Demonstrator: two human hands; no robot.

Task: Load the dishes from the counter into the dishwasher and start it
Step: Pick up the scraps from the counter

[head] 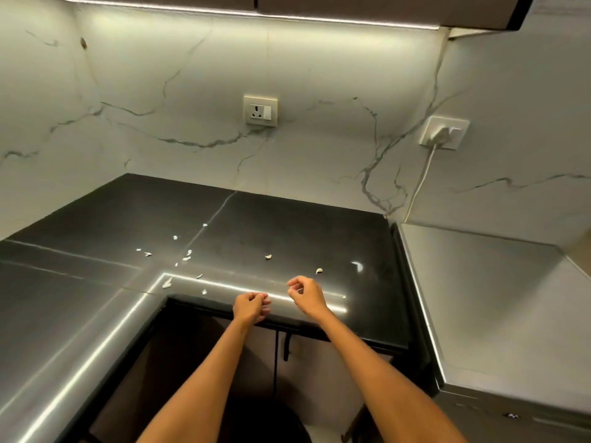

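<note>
We see no dishes on the worktop; both hands curl loosely at mid-frame, seemingly holding nothing.

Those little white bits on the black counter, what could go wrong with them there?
1. The white bits lie scattered near the counter edge; a sweep of the left hand or right hand could knock them to the floor.
2. The bits are small, so picking them up singly may leave some behind.
3. No dishes show here, so loading may be delayed.
</note>
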